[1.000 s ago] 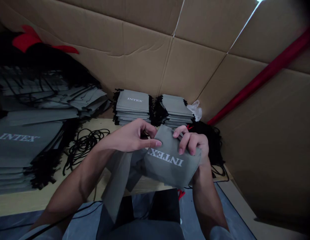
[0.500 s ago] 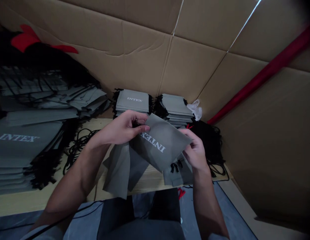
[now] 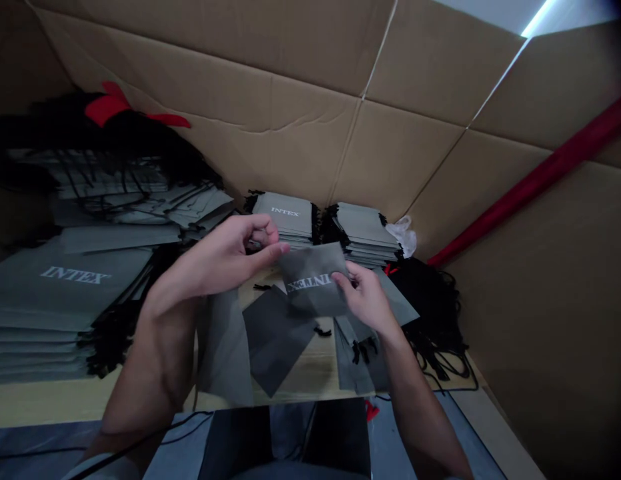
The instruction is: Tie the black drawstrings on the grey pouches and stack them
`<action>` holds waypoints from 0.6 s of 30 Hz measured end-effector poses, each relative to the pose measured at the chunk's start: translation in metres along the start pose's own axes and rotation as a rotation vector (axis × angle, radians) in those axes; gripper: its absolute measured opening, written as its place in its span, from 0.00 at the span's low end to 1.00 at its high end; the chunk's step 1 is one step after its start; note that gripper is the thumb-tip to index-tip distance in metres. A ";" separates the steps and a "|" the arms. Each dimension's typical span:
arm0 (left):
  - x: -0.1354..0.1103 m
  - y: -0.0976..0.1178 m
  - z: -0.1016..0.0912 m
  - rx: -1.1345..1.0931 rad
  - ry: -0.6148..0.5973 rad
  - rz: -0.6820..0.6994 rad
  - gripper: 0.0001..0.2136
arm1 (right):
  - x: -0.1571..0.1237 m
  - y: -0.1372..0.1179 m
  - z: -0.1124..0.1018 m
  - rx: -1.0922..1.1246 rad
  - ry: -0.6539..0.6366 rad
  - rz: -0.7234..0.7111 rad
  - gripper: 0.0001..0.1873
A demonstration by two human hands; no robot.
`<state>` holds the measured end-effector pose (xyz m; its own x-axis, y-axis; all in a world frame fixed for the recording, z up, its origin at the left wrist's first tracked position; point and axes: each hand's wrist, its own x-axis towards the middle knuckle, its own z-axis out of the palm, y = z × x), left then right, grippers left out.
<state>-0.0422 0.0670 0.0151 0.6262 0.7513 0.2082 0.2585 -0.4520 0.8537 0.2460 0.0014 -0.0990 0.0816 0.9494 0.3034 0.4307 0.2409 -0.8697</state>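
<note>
A small grey fabric pouch [image 3: 317,300] with white INTEX lettering, upside down to me, is held up above the table. My right hand [image 3: 365,297] grips its right side, with the thumb on the front. The fingers of my left hand [image 3: 230,257] are curled, and its thumb tip lies at the pouch's upper left corner. Underneath, a dark grey pouch [image 3: 273,347] lies flat, with another grey piece [image 3: 225,353] left of it. More grey pouches with short black cord ends [image 3: 363,350] lie under my right wrist.
Tall stacks of INTEX pouches [image 3: 70,293] with black cords stand at the left. Two smaller stacks [image 3: 285,207] [image 3: 363,223] sit against the cardboard wall [image 3: 290,147]. A heap of black cord [image 3: 433,300] and a clear plastic bag [image 3: 404,237] are at the right.
The pouch in my hands has turned more level and moved slightly. My right hand has shifted left and lower, its thumb now on the front. My view has swung left and up a little.
</note>
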 end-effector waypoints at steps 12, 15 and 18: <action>-0.038 -0.001 -0.051 0.155 0.211 -0.059 0.23 | 0.201 -0.045 0.130 -0.039 -0.038 -0.006 0.16; -0.041 -0.005 -0.059 0.109 0.441 -0.126 0.25 | 0.233 -0.055 0.158 0.015 -0.106 -0.016 0.16; -0.043 -0.004 -0.061 0.067 0.559 -0.190 0.28 | 0.242 -0.062 0.176 0.067 -0.224 -0.045 0.22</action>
<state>-0.1152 0.0659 0.0318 0.0871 0.9531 0.2900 0.3855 -0.3006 0.8724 0.0811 0.2517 -0.0404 -0.1412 0.9567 0.2546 0.3686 0.2895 -0.8833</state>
